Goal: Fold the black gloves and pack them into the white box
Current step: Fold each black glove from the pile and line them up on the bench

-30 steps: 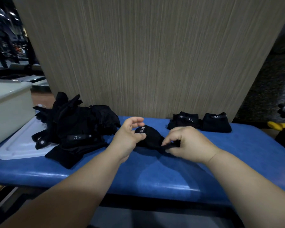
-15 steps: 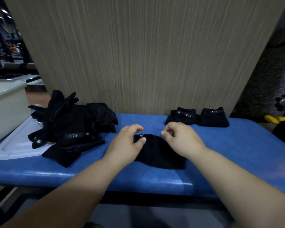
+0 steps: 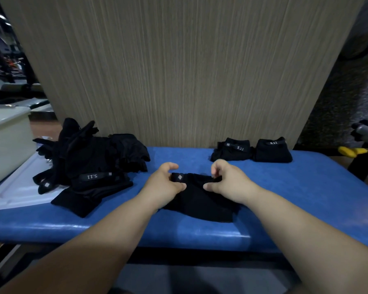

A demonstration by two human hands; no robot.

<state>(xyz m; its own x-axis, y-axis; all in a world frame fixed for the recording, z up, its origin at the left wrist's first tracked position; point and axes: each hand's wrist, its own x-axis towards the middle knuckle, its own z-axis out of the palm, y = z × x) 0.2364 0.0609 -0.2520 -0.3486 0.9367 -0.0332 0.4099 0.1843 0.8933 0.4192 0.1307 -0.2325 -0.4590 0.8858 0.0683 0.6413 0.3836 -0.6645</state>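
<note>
So, 1 black glove [image 3: 200,200] lay flat in the middle of the blue counter [image 3: 306,198] with both hands on it. The left hand [image 3: 164,183] had its fingers curled round the cuff end by the little tag, and the right hand [image 3: 227,181] pinched the far edge just beside it. A messy pile of unfolded gloves [image 3: 89,158] sat to the left, partly on a white lid [image 3: 15,194]. The white box [image 3: 6,143] stood at the far left. 2 folded gloves [image 3: 232,149] sat side by side at the back right, near the wood panel [image 3: 179,71].
</note>
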